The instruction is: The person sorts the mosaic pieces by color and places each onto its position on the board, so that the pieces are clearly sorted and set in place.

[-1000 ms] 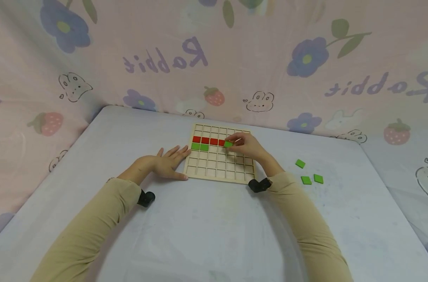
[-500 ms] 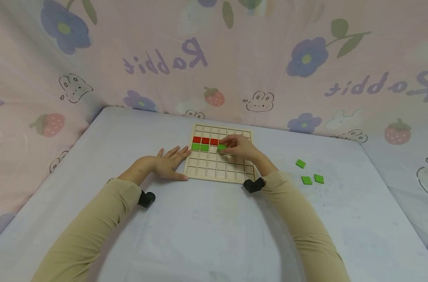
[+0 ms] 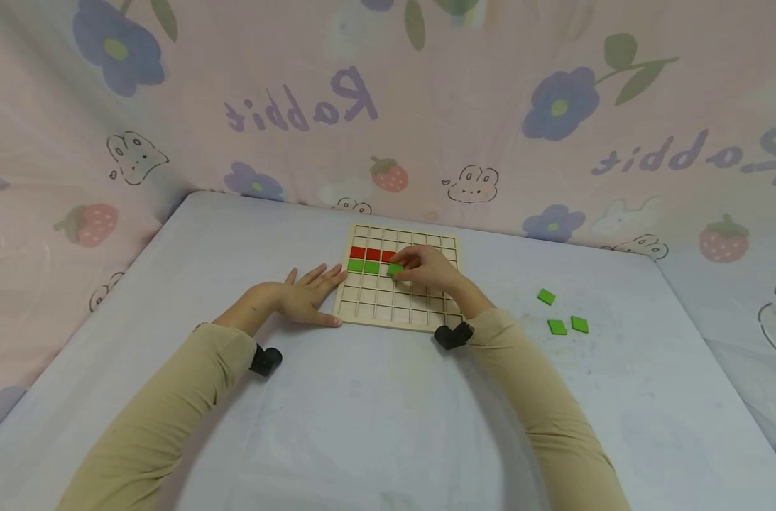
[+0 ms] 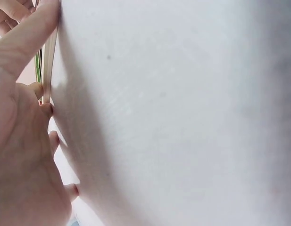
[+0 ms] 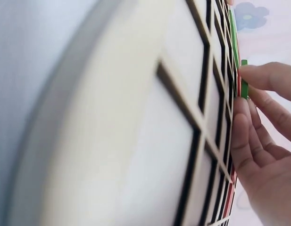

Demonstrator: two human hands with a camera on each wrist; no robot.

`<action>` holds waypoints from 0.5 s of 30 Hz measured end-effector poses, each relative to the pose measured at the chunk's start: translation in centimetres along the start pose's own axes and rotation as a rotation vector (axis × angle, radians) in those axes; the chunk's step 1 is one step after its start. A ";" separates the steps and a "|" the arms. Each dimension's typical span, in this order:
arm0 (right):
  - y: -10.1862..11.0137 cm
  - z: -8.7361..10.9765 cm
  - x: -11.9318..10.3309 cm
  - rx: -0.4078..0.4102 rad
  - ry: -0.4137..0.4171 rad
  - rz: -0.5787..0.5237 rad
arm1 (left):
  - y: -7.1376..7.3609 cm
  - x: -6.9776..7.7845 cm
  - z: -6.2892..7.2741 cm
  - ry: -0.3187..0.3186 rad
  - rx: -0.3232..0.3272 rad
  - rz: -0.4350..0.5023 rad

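A light wooden grid board [image 3: 384,298] with square cells lies on the table. Red tiles [image 3: 373,255] fill cells along one row, part of which my right hand covers. Two green tiles [image 3: 363,266] sit in the row just nearer. My right hand [image 3: 429,270] pinches another green tile [image 3: 395,270] between thumb and fingers, right at the cell beside those two. In the right wrist view this green tile [image 5: 245,77] stands at the board's surface. My left hand [image 3: 304,294] lies spread with straight fingers, its fingertips and thumb at the board's left edge.
Three loose green tiles [image 3: 557,327] lie on the white table [image 3: 375,411] to the right of the board. A patterned cloth [image 3: 413,106] hangs behind and along the sides. Each wrist wears a black camera mount [image 3: 266,360].
My right hand has moved left and slightly nearer with the pinched green tile, from over the red row to the green row. The left hand has stayed in place.
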State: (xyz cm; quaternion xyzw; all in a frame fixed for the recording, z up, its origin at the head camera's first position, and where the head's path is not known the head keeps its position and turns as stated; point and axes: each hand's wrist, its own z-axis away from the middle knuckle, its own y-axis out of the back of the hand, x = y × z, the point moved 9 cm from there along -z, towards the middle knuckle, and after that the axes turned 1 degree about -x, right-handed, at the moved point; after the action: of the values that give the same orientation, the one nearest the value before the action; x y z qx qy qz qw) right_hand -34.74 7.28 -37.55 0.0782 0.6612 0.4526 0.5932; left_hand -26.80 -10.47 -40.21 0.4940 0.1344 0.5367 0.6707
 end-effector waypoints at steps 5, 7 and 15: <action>-0.1 0.0 -0.2 -0.002 -0.008 0.001 | 0.0 0.1 0.0 -0.001 -0.002 0.006; -0.2 -0.2 -0.1 -0.003 -0.016 0.000 | 0.0 0.1 0.0 -0.002 -0.002 0.013; -0.3 -0.3 0.1 0.004 -0.021 0.001 | -0.5 -0.7 -0.7 0.005 0.008 0.011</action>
State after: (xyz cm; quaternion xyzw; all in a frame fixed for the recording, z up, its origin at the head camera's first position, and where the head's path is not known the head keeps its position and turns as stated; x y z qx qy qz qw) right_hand -34.90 7.04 -37.82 0.0843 0.6559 0.4509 0.5995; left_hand -27.34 -10.68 -41.21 0.4960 0.1355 0.5412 0.6653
